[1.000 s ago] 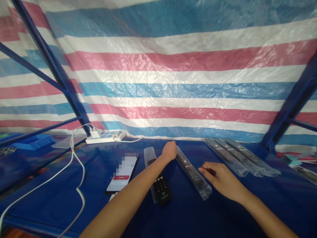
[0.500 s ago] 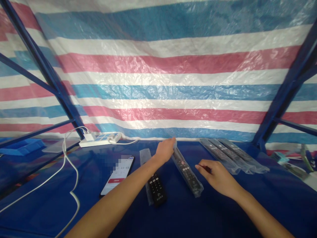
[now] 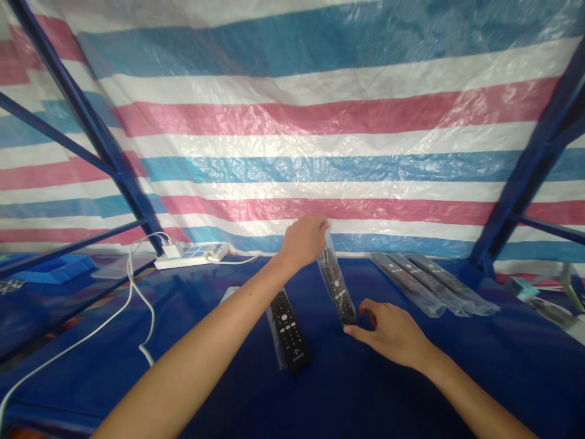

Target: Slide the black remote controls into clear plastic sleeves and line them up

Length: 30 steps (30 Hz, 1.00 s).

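My left hand [image 3: 305, 241] pinches the top end of a clear plastic bag with a black remote [image 3: 337, 283] inside, and the bag hangs tilted above the table. Close to its lower end is my right hand [image 3: 388, 332], thumb and fingers apart. A second black remote [image 3: 290, 335] lies unbagged on the table, partly over a flat clear bag [image 3: 275, 341], beside my left forearm. Three bagged remotes [image 3: 406, 283] lie side by side at the right back of the table.
The blue table [image 3: 365, 390] backs onto a striped tarp between blue metal posts. A white power strip [image 3: 189, 256] with cables sits at the left back. The phone [image 3: 230, 292] is mostly hidden by my left forearm. Blue trays [image 3: 59, 269] stand far left.
My left hand has risen, lifting the bagged remote off the table. My right hand has moved slightly left and opened its fingers near the lower end. My left forearm now covers most of the phone.
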Available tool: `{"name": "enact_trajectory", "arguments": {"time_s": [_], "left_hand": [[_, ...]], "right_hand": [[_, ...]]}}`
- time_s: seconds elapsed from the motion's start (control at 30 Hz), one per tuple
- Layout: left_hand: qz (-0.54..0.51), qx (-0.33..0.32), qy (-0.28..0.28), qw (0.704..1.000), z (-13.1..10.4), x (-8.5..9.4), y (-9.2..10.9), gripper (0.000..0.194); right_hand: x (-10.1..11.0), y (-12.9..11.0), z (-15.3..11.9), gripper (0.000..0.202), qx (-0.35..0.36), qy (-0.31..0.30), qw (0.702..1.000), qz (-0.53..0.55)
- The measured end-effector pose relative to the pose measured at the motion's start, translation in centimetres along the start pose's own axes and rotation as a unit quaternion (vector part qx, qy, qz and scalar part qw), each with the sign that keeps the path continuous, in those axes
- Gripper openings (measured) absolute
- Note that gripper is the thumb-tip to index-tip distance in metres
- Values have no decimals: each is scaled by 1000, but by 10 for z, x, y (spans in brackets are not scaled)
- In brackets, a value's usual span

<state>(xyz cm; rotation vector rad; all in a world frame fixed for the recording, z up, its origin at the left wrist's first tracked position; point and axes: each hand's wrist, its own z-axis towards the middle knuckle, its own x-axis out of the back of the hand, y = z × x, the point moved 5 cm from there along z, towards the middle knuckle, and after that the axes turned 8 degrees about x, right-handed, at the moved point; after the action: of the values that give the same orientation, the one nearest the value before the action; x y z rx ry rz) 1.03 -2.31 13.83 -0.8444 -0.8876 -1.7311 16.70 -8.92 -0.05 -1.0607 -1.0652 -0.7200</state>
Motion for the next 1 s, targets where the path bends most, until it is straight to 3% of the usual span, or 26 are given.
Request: {"name": "enact_trajectory", "arguments": {"time_s": [0.33,0.53,0.6,0.7,0.77,0.83,0.9,0.93,1.0], "left_hand": [[-24,-33,43,998,0,24,10,26],[-56,-36,69,995,-2,40,16,23],[-86,-33,91,992,-1,54,14,21],[-161,-45,147,975,5,88,4,15],[-234,-48,181,954,12,111,-10,12],[-330,-27,196,923,20,123,-32,11],[-419,10,164,893,29,112,-56,12],[-446,34,124,886,32,96,-66,14],[-428,77,44,900,33,51,-82,22]], "right_hand": [[-21,-3,10,36,-6,8,1000,-13],[-24,-13,13,26,4,34,999,-21],[-22,-13,11,23,2,34,999,-18],[-16,-7,8,21,-7,21,1000,-18],[-10,1,7,22,-23,7,999,-24],[-3,10,6,24,-50,-2,998,-26],[6,20,6,26,-79,5,997,-21],[10,25,6,27,-92,14,996,-17],[19,34,6,29,-113,35,993,-6]]}}
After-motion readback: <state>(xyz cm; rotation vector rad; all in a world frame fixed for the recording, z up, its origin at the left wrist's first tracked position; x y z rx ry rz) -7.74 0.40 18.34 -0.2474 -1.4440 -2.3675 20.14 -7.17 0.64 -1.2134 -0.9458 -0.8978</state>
